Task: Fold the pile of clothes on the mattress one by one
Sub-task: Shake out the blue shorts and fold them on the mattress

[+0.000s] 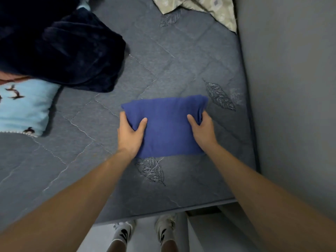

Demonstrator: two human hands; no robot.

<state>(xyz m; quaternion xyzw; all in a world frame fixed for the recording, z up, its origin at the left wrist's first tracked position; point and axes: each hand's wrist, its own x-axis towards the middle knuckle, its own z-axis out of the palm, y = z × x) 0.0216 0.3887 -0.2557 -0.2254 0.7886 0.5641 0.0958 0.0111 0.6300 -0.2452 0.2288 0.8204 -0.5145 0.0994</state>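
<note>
Cloth (166, 127), blue and folded small, lay on the mattress (181, 66) before me; my left hand (130, 134) and right hand (202, 130) gripped its side edges, thumbs on top; soft, light, I judged, likely to sag unless lifted by both ends.

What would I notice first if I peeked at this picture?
A bright blue folded cloth lies in the middle of the grey mattress, with the left hand and right hand gripping its two sides. At the upper left sits a big dark fluffy blanket.
</note>
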